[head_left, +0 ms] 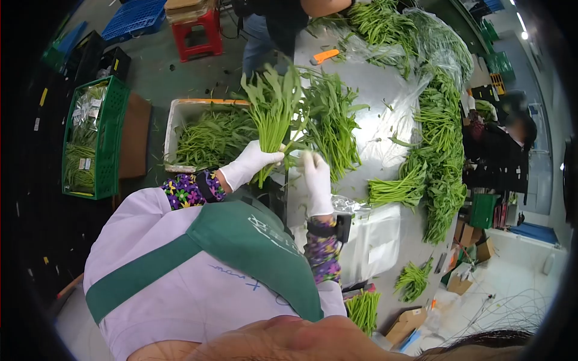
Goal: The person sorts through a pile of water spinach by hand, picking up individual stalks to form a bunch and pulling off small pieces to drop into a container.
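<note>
My left hand (253, 163), in a white glove, is wrapped round the stems of a bunch of leafy greens (274, 111), which look like water spinach. The bunch stands upright, leaves at the top, cut stem ends below the hand. My right hand (317, 180), also gloved, is close to the right of the stems with its fingers curled together and slightly blurred. What it pinches, if anything, cannot be made out. Behind it, a loose pile of the same greens (331, 120) lies on the metal table (376, 129).
A white foam box (171, 141) holding loose greens stands left of the table. An orange-handled knife (325, 56) lies at the far side. More greens (442, 150) line the right edge. Clear plastic bags (376, 240) are near me. Another person (259, 36) stands across the table.
</note>
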A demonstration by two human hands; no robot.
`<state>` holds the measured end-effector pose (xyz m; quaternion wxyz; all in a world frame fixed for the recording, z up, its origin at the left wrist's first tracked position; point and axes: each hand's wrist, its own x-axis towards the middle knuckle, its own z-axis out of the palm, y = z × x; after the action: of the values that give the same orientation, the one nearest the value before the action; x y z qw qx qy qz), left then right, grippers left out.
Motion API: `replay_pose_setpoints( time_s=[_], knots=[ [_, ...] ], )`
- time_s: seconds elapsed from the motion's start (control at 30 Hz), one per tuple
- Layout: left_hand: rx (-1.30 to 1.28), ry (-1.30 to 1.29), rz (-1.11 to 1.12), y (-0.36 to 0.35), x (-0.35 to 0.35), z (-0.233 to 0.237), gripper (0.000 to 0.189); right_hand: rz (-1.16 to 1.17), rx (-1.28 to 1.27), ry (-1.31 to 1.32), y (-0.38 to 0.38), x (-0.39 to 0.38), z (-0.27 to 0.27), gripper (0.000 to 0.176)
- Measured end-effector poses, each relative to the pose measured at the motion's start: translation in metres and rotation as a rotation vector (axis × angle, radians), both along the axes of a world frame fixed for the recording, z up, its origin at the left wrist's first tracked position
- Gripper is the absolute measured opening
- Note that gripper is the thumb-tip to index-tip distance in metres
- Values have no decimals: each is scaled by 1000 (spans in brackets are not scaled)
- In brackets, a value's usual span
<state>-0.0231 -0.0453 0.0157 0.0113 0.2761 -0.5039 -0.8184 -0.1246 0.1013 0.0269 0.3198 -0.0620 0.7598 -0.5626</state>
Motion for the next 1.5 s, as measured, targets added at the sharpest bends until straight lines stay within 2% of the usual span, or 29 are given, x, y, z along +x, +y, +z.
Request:
replay_pose_setpoints(
  time_s=[0.03, 0.1, 0.13, 0.2, 0.23, 0.3, 0.33, 0.4, 0.43, 0.47, 0.53, 0.57, 0.6, 0.67, 0.73, 0.77, 0.87, 0.9, 0.93, 1.0, 1.03, 1.07, 1.1, 1.13, 1.2, 1.27, 1.3, 1.43, 1.5],
  knots=[
    [-78, 20, -17, 4, 1, -5, 20, -11, 1, -3, -4, -6, -1, 28],
    [-157, 43, -58, 10, 2, -8, 20, 135, 6, 32, -9, -19, -4, 30],
    [-233, 65, -82, 12, 2, -8, 19, 130, 5, 35, -8, -21, -7, 30],
    [-227, 68, -100, 12, 1, -10, 18, 219, 285, 327, -11, -20, -6, 25],
    [-214, 58, -95, 13, 1, -16, 18, 221, 284, 326, -12, -16, -2, 25],
    [-203, 46, -87, 13, 1, -16, 17, 302, 603, 924, -11, -3, 9, 22],
    [-116, 2, -77, 13, 0, -10, 18, 302, 602, 923, -13, 3, 7, 22],
    [-30, -42, -68, 11, -1, -6, 19, 226, 622, 1300, -17, 14, 3, 19],
    [87, -49, -78, 8, -2, -6, 21, 114, 456, 1301, -10, 15, -4, 17],
    [203, -55, -87, 5, -3, -6, 22, 111, 455, 1303, -7, 9, -14, 17],
    [242, -95, -91, -3, 0, 4, 25, -484, 171, 678, 4, -4, -28, 15],
    [326, -99, -72, -6, 0, 6, 24, -441, 203, 483, 11, -8, -29, 21],
    [407, -99, -56, -11, -1, 6, 24, -453, 200, 483, 14, -8, -38, 21],
    [395, -89, -83, -17, 2, 2, 25, 517, 714, 449, 19, -4, -70, 33],
    [476, -46, -59, -20, 3, 5, 25, 478, 543, 228, 5, 2, -89, 46],
    [492, -40, -55, -21, 4, 8, 24, 214, 135, -274, -3, 8, -108, 47],
    [472, -21, 12, -23, 8, 40, 27, 214, 123, -216, -29, 20, -106, 46],
    [375, -39, 59, -32, 8, 51, 34, 312, 96, -126, -31, 17, -104, 44],
    [383, 30, 126, -46, 12, 46, 36, 408, 74, -46, -29, 17, -103, 43],
    [35, 111, 281, -65, 19, 65, 35, 218, 164, 295, -13, -5, -118, 26],
    [-299, 157, 422, -81, 28, 69, 32, 8, 367, 631, 17, -30, -75, 23],
    [-229, 222, 458, -104, 34, 41, 28, -173, 476, 696, 33, -50, -89, 20],
    [-48, 218, 440, -112, 42, 36, 27, -201, 675, 835, 48, -62, -75, 17],
    [133, 223, 415, -118, 43, 33, 26, -232, 787, 821, 61, -75, -77, 19],
    [315, 132, 416, -113, 47, 19, 24, -287, 804, 855, 78, -91, -81, 22],
    [375, 74, 410, -95, 44, 9, 20, -62, 1037, 965, 89, -100, -86, 21],
    [382, 69, 394, -85, 42, 1, 20, 15, 1129, 905, 92, -106, -93, 20],
    [383, 1, 349, -49, 20, -7, 24, 120, 1071, 1031, 95, -98, -81, 20],
    [279, 18, 265, -31, 11, -4, 24, 3, 519, 654, 82, -75, -61, 17]
  ],
)
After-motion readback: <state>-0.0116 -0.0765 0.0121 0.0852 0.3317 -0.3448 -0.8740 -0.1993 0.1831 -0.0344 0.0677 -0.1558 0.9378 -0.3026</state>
